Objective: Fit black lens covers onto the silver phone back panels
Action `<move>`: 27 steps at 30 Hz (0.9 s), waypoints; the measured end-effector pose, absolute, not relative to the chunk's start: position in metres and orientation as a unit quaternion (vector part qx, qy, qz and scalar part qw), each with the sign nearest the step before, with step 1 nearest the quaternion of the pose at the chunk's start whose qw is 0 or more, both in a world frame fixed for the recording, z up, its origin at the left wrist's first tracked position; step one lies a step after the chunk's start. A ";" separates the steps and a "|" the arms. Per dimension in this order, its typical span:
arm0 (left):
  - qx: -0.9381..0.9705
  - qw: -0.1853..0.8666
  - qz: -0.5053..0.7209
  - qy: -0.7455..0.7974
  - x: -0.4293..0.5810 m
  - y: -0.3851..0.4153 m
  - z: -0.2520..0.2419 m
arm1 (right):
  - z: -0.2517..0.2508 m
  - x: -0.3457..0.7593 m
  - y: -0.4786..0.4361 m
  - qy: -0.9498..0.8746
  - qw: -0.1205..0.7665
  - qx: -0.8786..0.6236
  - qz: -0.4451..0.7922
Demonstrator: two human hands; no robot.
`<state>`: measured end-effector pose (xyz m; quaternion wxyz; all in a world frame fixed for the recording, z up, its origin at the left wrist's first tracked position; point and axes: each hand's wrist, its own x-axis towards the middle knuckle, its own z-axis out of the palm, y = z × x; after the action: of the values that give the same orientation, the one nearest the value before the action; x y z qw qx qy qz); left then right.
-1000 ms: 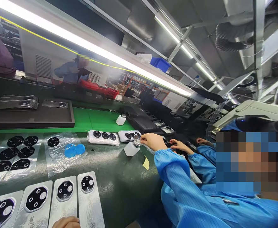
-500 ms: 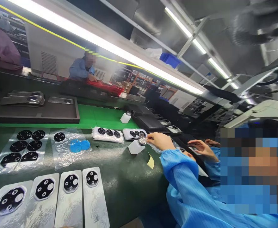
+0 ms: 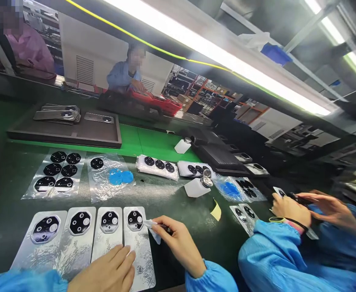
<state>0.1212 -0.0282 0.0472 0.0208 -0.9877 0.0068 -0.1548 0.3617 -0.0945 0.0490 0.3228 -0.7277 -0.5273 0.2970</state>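
Note:
Four silvery phone back panels (image 3: 77, 251) lie side by side, each with a black octagonal camera plate. My left hand (image 3: 105, 269) rests flat, fingers extended, across the two right-hand panels. Pinched in my right hand (image 3: 179, 243) is a white wipe (image 3: 153, 231), along with a dark stick-like piece partly hidden by the fingers. The wipe's tip is at the right edge of the camera plate (image 3: 134, 219) on the rightmost panel.
A co-worker's hands (image 3: 293, 211) handle a panel at right. White pump bottles (image 3: 196, 188), a yellow paper scrap (image 3: 216, 211), bags of black camera plates (image 3: 54, 172), plate stacks (image 3: 158, 168) and a dark tray (image 3: 65, 138) occupy the bench.
The view has swung left. Both my hands now show over the panels, the right with the wipe. The co-worker's hand has left the pump bottle and moved right.

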 end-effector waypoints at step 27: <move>-0.985 -0.019 -0.169 -0.036 0.144 -0.025 0.001 | 0.035 0.334 -0.101 -0.649 0.200 -0.727 0.101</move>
<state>0.1441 -0.0248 0.0014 -0.0185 -0.9848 -0.0357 -0.1687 0.3344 -0.1012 0.0345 0.2005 -0.7266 -0.6493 0.1014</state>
